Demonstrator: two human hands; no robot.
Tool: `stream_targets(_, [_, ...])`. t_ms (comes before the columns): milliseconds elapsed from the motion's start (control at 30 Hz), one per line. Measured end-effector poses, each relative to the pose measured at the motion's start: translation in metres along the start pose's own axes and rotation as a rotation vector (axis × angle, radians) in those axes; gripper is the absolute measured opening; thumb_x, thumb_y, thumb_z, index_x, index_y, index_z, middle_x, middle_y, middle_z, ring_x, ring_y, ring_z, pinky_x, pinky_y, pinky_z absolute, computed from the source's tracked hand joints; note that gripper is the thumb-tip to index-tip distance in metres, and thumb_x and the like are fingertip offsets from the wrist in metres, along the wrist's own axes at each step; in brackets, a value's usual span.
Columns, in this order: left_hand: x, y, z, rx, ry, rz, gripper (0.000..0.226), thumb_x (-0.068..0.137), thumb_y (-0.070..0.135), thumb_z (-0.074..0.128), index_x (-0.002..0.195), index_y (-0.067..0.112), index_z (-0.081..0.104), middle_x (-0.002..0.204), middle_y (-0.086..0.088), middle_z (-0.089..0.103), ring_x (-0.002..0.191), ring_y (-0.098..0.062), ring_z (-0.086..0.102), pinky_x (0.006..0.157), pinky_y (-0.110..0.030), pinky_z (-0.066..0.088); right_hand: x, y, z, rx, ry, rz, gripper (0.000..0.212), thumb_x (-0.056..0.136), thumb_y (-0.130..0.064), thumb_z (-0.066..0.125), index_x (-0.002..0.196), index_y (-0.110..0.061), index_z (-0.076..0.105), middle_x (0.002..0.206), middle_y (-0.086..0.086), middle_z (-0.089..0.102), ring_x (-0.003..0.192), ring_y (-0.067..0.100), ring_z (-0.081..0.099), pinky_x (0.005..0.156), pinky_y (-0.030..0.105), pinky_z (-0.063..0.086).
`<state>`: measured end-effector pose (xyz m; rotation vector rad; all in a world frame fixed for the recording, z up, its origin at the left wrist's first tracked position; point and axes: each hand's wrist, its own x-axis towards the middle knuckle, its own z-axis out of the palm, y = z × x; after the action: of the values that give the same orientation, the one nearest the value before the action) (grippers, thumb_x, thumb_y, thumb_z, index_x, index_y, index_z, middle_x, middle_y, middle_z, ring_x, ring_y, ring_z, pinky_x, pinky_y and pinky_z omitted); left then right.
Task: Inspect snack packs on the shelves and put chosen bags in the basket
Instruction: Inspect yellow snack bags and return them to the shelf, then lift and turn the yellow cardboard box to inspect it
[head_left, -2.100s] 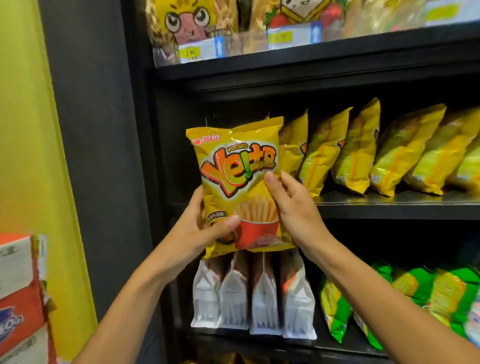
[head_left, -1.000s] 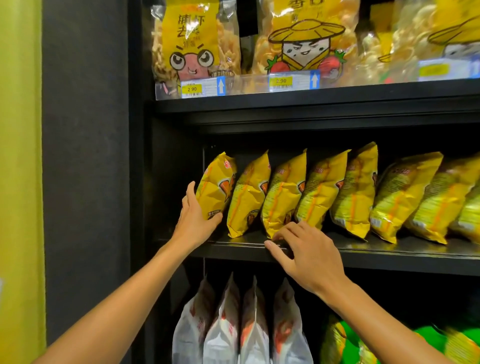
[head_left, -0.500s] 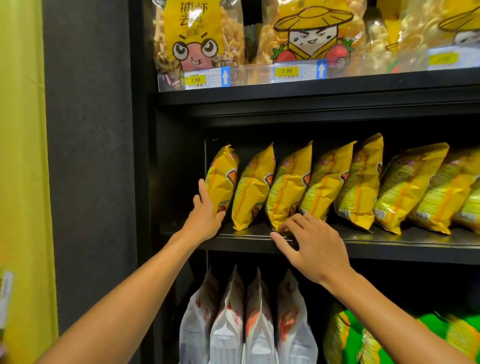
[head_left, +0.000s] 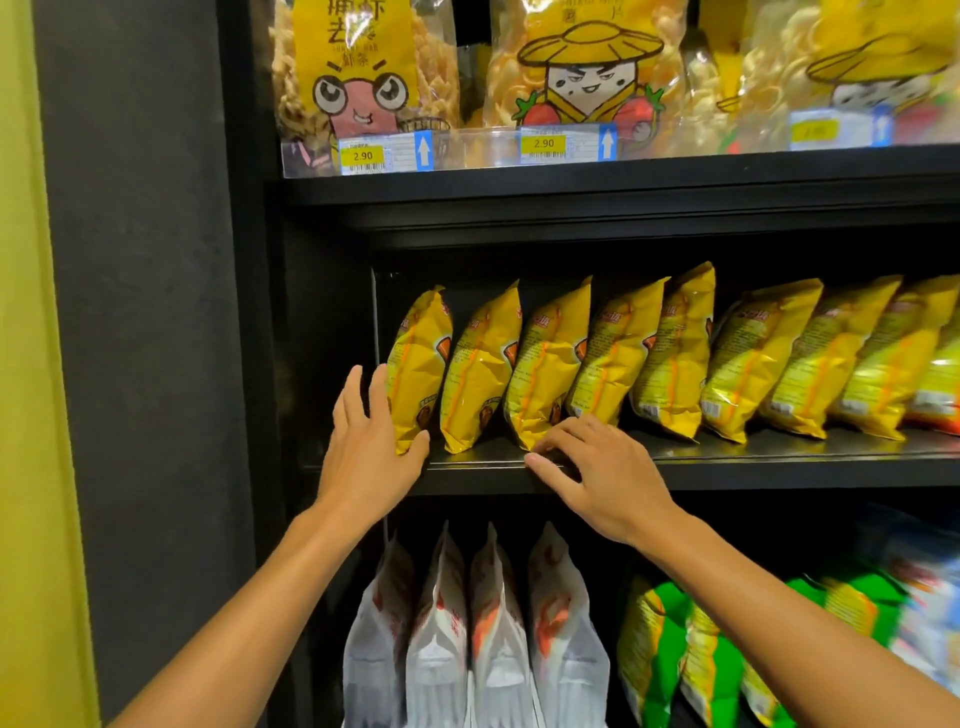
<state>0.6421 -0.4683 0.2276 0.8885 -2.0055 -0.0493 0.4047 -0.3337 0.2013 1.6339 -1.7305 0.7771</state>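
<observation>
My left hand (head_left: 371, 447) lies flat, fingers straight, against the end yellow bag (head_left: 418, 371); my right hand (head_left: 597, 467) rests relaxed, holding nothing, on the shelf (head_left: 779, 462) edge.

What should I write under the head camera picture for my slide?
Left hand rests against the end yellow snack bag while the right hand touches the middle shelf.

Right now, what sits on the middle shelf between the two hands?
In the head view, one crinkly yellow snack bag stands between the left hand, touching the leftmost bag, and the right hand at the third bag.
</observation>
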Motion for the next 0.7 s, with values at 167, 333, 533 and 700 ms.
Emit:
stream_targets(167, [-0.023, 0.016, 0.003, -0.068, 0.09, 0.391, 0.075, 0.095, 0.034, 0.069, 0.159, 0.021, 0.032, 0.168, 0.003, 0.019, 0.158, -0.019, 0.014, 0.124, -0.051, 0.028, -0.03, 0.014, -0.031, 0.118, -0.017, 0.006, 0.055, 0.099, -0.064, 0.039, 0.128, -0.028, 0.068, 0.129, -0.015, 0.062, 0.125, 0.003, 0.051, 0.106, 0.024, 0.042])
stream_targets(333, [-0.045, 0.06, 0.028, -0.084, 0.002, 0.599, 0.061, 0.101, 0.041, 0.054, 0.157, 0.024, 0.037, 0.166, 0.007, 0.027, 0.158, -0.013, 0.012, 0.123, -0.053, 0.029, -0.085, 0.047, -0.073, 0.024, -0.028, 0.068, 0.051, 0.099, -0.06, 0.044, 0.136, -0.029, 0.062, 0.14, -0.014, 0.058, 0.134, 0.005, 0.049, 0.113, 0.027, 0.04])
stream_targets(533, [-0.077, 0.142, 0.074, -0.038, -0.161, 0.785, 0.067, 0.099, 0.052, 0.043, 0.157, 0.018, 0.039, 0.164, -0.001, 0.035, 0.155, -0.023, 0.024, 0.123, -0.05, 0.03, -0.158, 0.097, -0.126, -0.032, -0.087, 0.148, 0.056, 0.099, -0.058, 0.045, 0.145, -0.028, 0.056, 0.15, -0.01, 0.053, 0.14, 0.009, 0.045, 0.116, 0.03, 0.038])
stream_targets(700, [-0.123, 0.234, 0.133, -0.019, -0.296, 0.886, 0.068, 0.096, 0.055, 0.041, 0.153, 0.017, 0.046, 0.16, -0.005, 0.043, 0.15, -0.03, 0.036, 0.12, -0.051, 0.035, -0.242, 0.15, -0.175, -0.061, -0.135, 0.235, 0.055, 0.098, -0.053, 0.05, 0.141, -0.02, 0.06, 0.146, -0.002, 0.059, 0.136, 0.017, 0.053, 0.116, 0.028, 0.035])
